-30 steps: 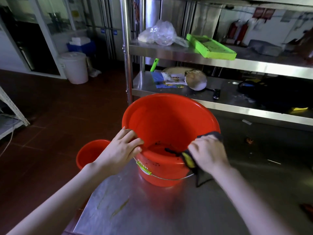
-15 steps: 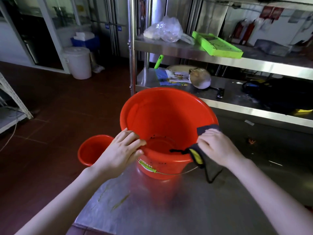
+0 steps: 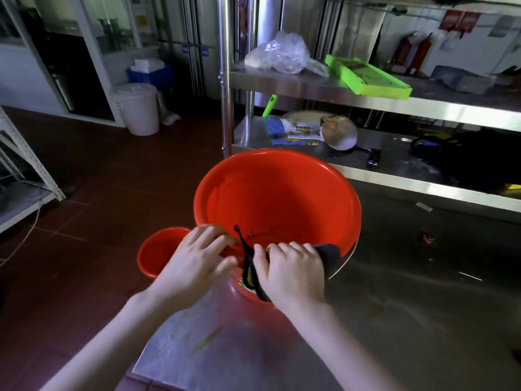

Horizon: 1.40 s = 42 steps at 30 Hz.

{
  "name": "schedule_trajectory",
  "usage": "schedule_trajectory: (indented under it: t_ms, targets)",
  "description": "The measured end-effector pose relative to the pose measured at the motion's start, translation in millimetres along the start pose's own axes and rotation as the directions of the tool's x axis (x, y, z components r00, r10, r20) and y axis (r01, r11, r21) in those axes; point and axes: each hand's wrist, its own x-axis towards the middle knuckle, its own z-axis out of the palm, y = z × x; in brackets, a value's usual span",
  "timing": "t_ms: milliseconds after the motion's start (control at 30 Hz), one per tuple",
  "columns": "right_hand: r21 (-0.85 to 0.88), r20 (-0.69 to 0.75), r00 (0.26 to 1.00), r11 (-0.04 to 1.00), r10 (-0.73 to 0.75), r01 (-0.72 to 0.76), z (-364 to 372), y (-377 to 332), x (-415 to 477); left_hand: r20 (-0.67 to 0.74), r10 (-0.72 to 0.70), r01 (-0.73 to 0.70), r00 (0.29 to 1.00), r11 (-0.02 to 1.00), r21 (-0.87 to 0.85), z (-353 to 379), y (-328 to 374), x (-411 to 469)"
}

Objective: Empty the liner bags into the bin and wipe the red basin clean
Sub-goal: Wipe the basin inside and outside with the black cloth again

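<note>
Basin [image 3: 282,198] tipped near table [image 3: 394,320] edge. Left hand [image 3: 197,261] grips rim, right hand [image 3: 290,272] bunched round cloth [image 3: 329,253]. A hard wipe stroke could shove it off towards the bin [image 3: 160,252].

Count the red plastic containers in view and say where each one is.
2. The large red plastic basin rests on the stainless steel table; the smaller red plastic bucket sits on the floor left of it. Others may be out of sight.

Dim, bright top right, glare on steel, wide-angle warp.
</note>
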Motion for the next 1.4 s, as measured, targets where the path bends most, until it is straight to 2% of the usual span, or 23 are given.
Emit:
schedule_trajectory:
  t_ms: [133,200,267,367,433,500,600,700,833,967,1067,1167,1233,1333,1400]
  targets:
    - [0.08,-0.045,0.99,0.987,-0.133,0.136,-4,53,2,0.099,0.002,-0.012,0.995,0.995,0.1,-23,-38,6]
    - [0.145,0.026,0.972,0.963,-0.234,0.228,-6,85,14,0.15,0.033,-0.052,0.988,0.991,0.123,-25,-43,9]
    - [0.215,0.148,0.951,0.948,-0.27,0.236,-7,112,28,0.142,0.061,-0.076,0.988,0.992,0.1,-19,-31,11]
    - [0.212,0.281,0.943,0.97,-0.18,0.122,-6,140,41,0.008,0.051,-0.051,0.999,0.996,0.068,3,-3,12]
    - [0.169,0.234,0.969,0.985,-0.075,0.036,-5,138,38,-0.047,0.007,-0.003,0.999,0.997,0.074,14,6,9]
    - [0.079,0.196,0.98,0.996,0.02,-0.036,-8,111,31,-0.062,-0.027,0.032,0.998,0.996,0.08,18,11,9]
    - [-0.092,0.224,0.974,0.996,0.035,-0.015,-7,38,20,-0.041,-0.045,0.05,0.998,0.992,0.116,20,23,13]
    - [-0.045,0.194,0.981,0.999,0.003,0.006,-9,-5,15,-0.038,-0.016,0.019,0.999,0.997,0.081,18,21,8]
    - [0.044,0.186,0.98,0.997,-0.074,0.067,-19,34,15,-0.024,0.057,-0.057,0.998,0.998,0.012,0,-16,5]
    - [0.228,0.316,0.916,0.957,-0.246,0.178,-19,114,29,-0.01,0.04,-0.04,0.999,0.999,0.021,-4,-38,0]
    - [0.196,0.312,0.931,0.972,-0.191,0.134,-9,146,43,-0.069,0.036,-0.036,0.997,0.999,0.004,6,-23,-5]
    - [0.139,0.272,0.962,0.99,-0.035,-0.003,-5,127,32,-0.126,-0.009,0.01,0.992,1.0,0.003,14,-13,-7]
    - [0.044,0.249,0.968,0.998,0.031,-0.044,-7,93,21,-0.14,-0.023,0.024,0.99,1.0,0.012,14,-10,-8]
    - [0.005,0.151,0.988,1.0,-0.007,0.007,-12,20,0,-0.139,-0.026,0.027,0.99,1.0,0.004,14,-5,-8]
    - [0.017,0.099,0.995,1.0,-0.016,0.014,-15,-20,-5,-0.142,-0.132,0.115,0.981,0.986,-0.122,10,-3,-8]
